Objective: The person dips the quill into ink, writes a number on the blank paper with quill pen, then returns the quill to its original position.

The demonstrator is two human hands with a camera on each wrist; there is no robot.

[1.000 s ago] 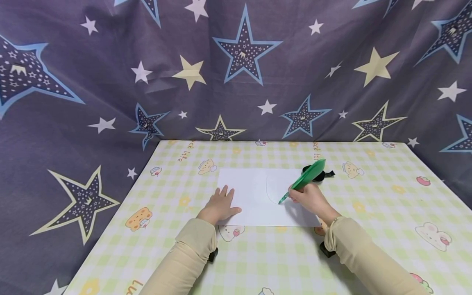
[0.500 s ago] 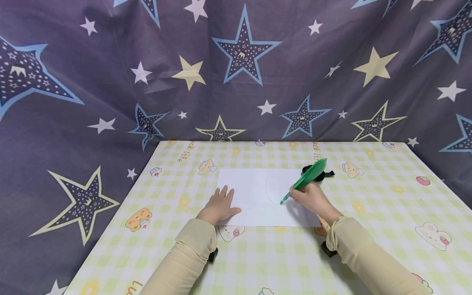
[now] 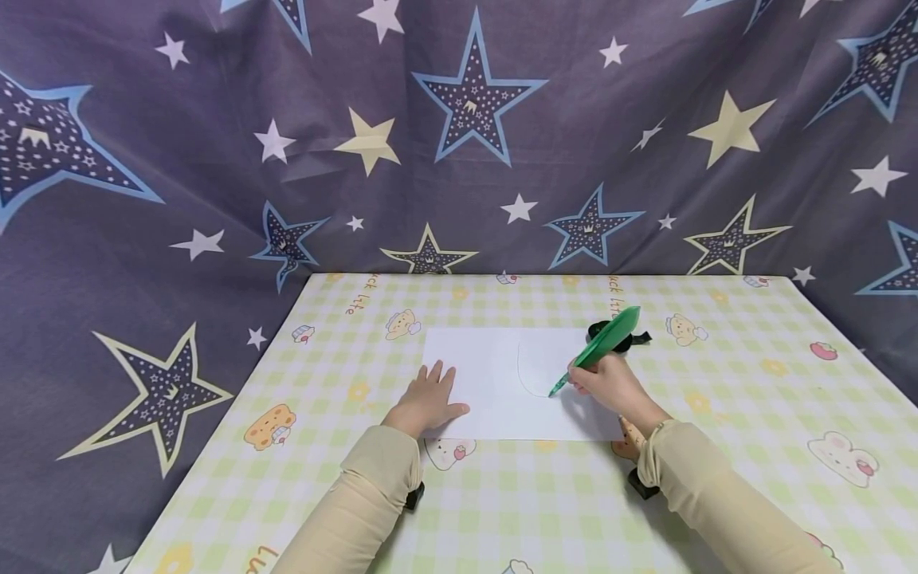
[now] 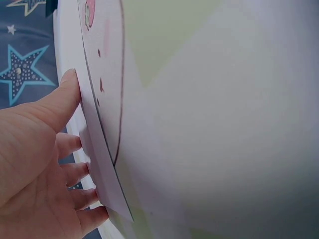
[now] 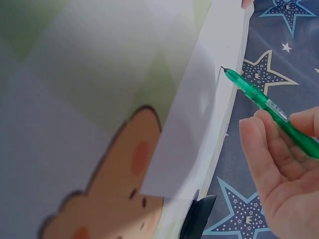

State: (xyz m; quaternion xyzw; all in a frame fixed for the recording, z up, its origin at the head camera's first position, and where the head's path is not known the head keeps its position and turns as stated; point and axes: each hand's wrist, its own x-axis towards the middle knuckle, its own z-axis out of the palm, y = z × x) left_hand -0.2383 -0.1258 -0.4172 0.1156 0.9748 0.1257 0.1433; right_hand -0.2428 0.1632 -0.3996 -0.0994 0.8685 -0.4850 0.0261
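Note:
A white sheet of paper lies on the checked tablecloth, with a thin curved line drawn on it. My left hand lies flat on the sheet's left edge with its fingers spread; the left wrist view shows the fingers against the paper edge. My right hand grips a green pen shaped like a feather, its tip on the paper at the curve's lower end. In the right wrist view the pen touches the paper at its tip, and the right hand pinches the barrel.
A black object lies on the table just behind the pen's top. The tablecloth carries bear and strawberry prints. A dark star-patterned curtain hangs close behind and on both sides of the table.
The pen tip and right hand have slid a little to the right, lengthening the curved line. The left hand has stayed put.

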